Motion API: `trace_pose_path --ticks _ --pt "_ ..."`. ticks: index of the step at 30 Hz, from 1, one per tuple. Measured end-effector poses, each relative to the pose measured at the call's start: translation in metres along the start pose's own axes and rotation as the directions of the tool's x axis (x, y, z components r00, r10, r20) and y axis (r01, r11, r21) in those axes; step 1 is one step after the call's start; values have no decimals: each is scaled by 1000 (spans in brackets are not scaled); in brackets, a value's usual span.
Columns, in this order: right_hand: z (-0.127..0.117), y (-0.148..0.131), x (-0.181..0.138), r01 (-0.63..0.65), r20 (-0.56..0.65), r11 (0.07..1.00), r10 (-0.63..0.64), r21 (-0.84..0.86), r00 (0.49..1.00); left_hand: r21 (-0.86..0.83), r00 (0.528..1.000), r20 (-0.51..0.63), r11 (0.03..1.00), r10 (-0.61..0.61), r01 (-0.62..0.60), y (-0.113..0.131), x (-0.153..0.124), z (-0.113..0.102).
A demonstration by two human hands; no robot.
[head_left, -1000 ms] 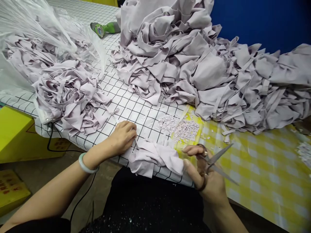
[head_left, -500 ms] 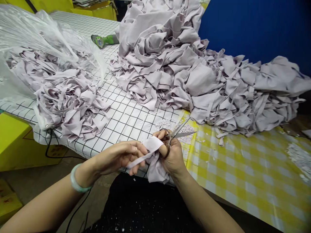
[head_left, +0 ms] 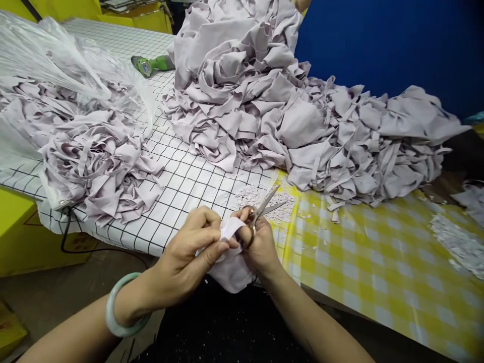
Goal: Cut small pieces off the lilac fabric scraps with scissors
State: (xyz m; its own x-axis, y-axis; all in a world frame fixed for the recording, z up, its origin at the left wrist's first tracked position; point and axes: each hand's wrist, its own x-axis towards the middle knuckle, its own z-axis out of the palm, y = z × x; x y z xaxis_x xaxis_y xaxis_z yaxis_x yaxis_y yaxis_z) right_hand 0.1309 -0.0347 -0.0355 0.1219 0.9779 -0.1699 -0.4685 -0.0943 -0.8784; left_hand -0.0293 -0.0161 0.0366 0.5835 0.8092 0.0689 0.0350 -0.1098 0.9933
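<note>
Near the table's front edge my left hand (head_left: 196,247) is closed, pinching a pale lilac fabric piece (head_left: 231,272) between thumb and fingers. My right hand (head_left: 260,244) has its fingers through the handles of metal scissors (head_left: 260,209), whose blades stand apart and point away from me, up and to the right. The fabric also reaches the fingers of my right hand, and its lower part hangs down below both hands. Small cut scraps (head_left: 260,199) lie scattered on the table just beyond the scissors.
A large heap of lilac fabric pieces (head_left: 257,106) fills the table's far side. To the left, a clear plastic bag (head_left: 49,65) lies over a smaller fabric pile (head_left: 113,161). A green-and-grey tool (head_left: 151,65) rests behind it. More scraps (head_left: 457,244) lie on the yellow checked cloth (head_left: 363,267).
My left hand has turned over and closed from loosely spread fingers into a pinch on the fabric. The scissors blades are a little closer together. The whole view has shifted slightly.
</note>
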Motion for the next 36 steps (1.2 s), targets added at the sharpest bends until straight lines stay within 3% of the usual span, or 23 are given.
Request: trace_pose_path --ticks 1,3,7,13,16,18,20,23,26,30,36 --pt "3 4 -4 -39 39 999 38 3 998 60 995 -44 995 88 -85 1 3 2" --pt "8 10 -11 -95 87 995 95 -1 992 -1 983 -123 990 138 -139 -3 11 8" --pt "1 7 -15 -141 62 987 145 -73 987 -266 970 -241 961 5 -71 -23 26 21" --pt "-22 3 -11 -136 -20 977 135 -165 991 -329 984 -173 944 -31 -28 -23 34 25" --pt "-24 5 -13 -141 15 974 146 -177 989 -414 983 -172 910 -60 -17 -20 36 24" --pt "-27 -1 -15 -117 70 959 139 -258 988 -385 978 -194 923 -77 -3 -23 37 24" --pt "-32 -15 -17 -20 115 895 79 -445 990 -269 974 -224 963 -47 -16 -28 37 25" --pt "-39 -42 -16 217 208 655 -93 -724 974 -81 975 -212 993 65 -84 -34 36 29" --pt "-42 -60 -15 366 308 455 -200 -812 930 -6 979 -153 991 133 -136 -35 36 33" --pt "-43 -64 -16 396 329 358 -234 -846 915 -12 980 -115 986 164 -166 -35 39 37" --pt "-45 -64 -18 387 313 307 -264 -870 912 -33 983 -105 988 149 -154 -36 40 40"
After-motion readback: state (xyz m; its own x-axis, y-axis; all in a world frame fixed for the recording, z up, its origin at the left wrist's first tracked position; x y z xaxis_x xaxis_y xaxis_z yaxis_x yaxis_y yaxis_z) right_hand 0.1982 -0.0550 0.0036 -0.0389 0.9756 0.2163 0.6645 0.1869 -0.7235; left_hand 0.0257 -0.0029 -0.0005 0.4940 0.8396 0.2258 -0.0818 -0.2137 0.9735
